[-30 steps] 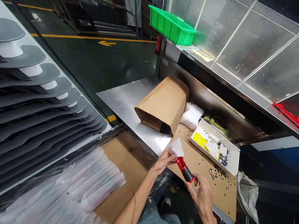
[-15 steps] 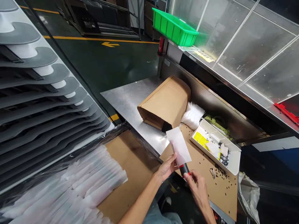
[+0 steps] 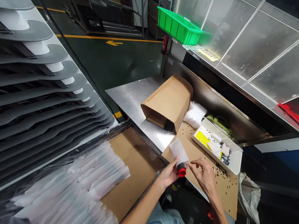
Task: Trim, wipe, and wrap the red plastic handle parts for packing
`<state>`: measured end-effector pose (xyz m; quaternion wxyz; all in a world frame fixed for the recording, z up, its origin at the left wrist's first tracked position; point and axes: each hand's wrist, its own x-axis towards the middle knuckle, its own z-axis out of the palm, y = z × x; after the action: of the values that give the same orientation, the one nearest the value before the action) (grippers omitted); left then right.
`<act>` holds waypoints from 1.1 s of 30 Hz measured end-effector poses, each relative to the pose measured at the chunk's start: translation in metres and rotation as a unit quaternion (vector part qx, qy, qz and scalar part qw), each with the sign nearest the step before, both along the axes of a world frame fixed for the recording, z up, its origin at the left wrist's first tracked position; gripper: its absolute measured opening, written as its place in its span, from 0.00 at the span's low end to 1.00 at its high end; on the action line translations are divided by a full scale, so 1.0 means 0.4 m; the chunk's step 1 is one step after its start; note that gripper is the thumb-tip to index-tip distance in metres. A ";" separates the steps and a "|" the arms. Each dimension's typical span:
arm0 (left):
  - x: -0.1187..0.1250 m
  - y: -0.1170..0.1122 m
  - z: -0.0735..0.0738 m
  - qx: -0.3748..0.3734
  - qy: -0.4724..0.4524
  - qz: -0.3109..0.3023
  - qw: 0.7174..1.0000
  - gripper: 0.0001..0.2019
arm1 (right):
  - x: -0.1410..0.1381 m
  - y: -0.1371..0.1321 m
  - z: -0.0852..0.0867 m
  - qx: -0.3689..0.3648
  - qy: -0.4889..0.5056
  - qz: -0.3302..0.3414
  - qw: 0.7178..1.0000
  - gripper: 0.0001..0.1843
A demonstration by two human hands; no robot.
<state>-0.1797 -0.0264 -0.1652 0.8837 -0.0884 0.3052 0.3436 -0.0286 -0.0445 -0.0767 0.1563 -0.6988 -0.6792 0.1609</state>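
My left hand (image 3: 170, 173) is closed around a thin white sleeve (image 3: 178, 150) and a short black cylinder with a red ring-shaped end (image 3: 181, 171). The cylinder's upper part is inside or behind the sleeve, and its red end points toward me. My right hand (image 3: 203, 173) is just right of the sleeve, fingers apart and partly bent, holding nothing I can see. Below and left of my hands, many similar white sleeves (image 3: 77, 177) lie in overlapping rows on cardboard (image 3: 133, 155).
On the bench, a cardboard box (image 3: 168, 99) lies on its side near a stack of white sleeves (image 3: 195, 114). A white tray (image 3: 235, 160) holds yellow labels and small black pieces; more black pieces are scattered on the cardboard sheet (image 3: 225, 199). Grey stacked panels (image 3: 70, 99) stand left.
My right hand has let go of the cylinder and moved right. The cylinder has turned its red end toward me, and the sleeve now sits lower in my left hand.
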 end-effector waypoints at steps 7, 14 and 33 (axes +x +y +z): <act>0.000 -0.024 -0.003 -0.030 -0.034 0.016 0.999 0.14 | -0.038 0.036 -0.007 -0.027 -0.069 0.055 0.996 0.16; -0.039 -0.050 0.012 -0.050 -0.094 0.010 0.994 0.22 | -0.044 0.057 -0.007 -0.049 -0.121 0.148 0.980 0.14; -0.075 -0.090 -0.035 -0.076 -0.145 0.054 0.985 0.17 | -0.075 0.047 0.014 -0.097 -0.054 0.195 0.975 0.21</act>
<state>-0.2095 -0.0622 -0.1792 0.8894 -0.2205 0.1940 0.3503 -0.0585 -0.0259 -0.0710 0.0164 -0.5724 -0.7911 0.2150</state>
